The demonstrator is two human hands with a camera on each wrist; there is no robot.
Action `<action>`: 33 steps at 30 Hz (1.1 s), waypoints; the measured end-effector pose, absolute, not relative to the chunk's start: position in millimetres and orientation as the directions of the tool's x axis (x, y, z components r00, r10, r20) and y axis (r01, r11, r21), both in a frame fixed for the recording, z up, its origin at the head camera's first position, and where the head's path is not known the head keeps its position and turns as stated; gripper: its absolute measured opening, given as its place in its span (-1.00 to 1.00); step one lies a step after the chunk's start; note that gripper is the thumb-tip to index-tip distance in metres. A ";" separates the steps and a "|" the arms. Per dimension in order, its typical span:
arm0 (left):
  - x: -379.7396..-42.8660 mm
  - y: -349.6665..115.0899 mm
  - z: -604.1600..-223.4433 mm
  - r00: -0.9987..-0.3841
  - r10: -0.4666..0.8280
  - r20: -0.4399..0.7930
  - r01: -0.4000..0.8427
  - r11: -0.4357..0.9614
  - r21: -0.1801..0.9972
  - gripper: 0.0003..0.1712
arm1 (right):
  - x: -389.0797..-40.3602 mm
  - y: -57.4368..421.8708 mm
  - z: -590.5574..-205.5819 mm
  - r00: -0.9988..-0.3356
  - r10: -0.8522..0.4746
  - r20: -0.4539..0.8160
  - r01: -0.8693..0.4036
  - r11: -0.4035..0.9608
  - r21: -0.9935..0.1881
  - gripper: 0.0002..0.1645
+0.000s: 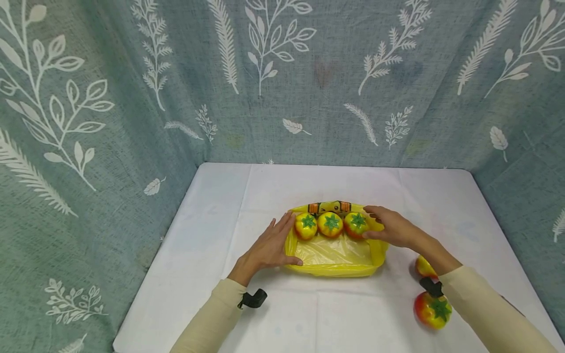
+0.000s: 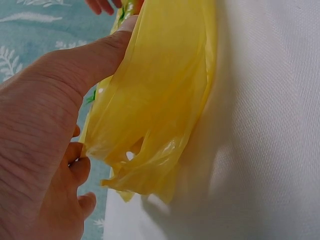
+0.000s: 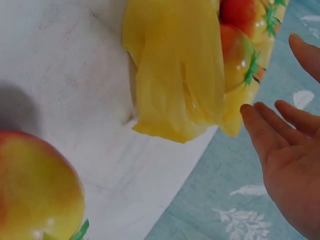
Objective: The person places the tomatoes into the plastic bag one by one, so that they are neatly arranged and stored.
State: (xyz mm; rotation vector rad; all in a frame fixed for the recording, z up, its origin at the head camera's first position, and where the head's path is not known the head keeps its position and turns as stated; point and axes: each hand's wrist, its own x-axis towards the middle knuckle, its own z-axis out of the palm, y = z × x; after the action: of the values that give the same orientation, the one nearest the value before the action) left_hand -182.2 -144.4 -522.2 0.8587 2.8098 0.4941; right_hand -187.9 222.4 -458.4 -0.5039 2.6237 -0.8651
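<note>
A yellow plastic bag lies mouth up on the white table, its sides spread wide. Three red-and-yellow tomatoes with green tops, such as the middle tomato, sit in a row along its far side. My left hand is at the bag's left end, fingers stretched along the outside and thumb over the near rim. In the left wrist view the thumb lies against the yellow plastic. Over the right end hovers my right hand, fingers spread and nothing held, beside the rightmost tomato.
Two more tomatoes lie on the table by the right forearm: a partly covered tomato and a nearer tomato. Blue-green leaf-patterned curtains stand behind and at both sides of the white table.
</note>
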 end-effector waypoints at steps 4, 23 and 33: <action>-181.9 -143.7 -521.9 -0.821 0.568 -0.059 0.513 0.779 0.361 0.50 | -181.0 226.1 -453.2 -0.891 -0.423 -0.164 -0.238 0.745 -0.624 -0.07; -183.1 -143.4 -524.8 -0.819 0.570 -0.068 0.515 0.781 0.354 0.51 | -149.8 243.2 -446.3 -0.925 -0.342 -0.164 -0.153 0.732 -0.664 0.14; -183.5 -143.5 -527.0 -0.817 0.575 -0.049 0.522 0.772 0.363 0.51 | -138.5 248.0 -444.2 -0.937 -0.317 -0.145 -0.148 0.740 -0.657 0.13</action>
State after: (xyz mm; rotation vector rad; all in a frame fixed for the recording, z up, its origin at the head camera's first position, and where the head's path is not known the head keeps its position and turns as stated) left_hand -183.5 -143.5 -527.0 0.8748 2.8079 0.5059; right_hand -138.5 248.0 -444.2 -0.3668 2.6935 -0.9856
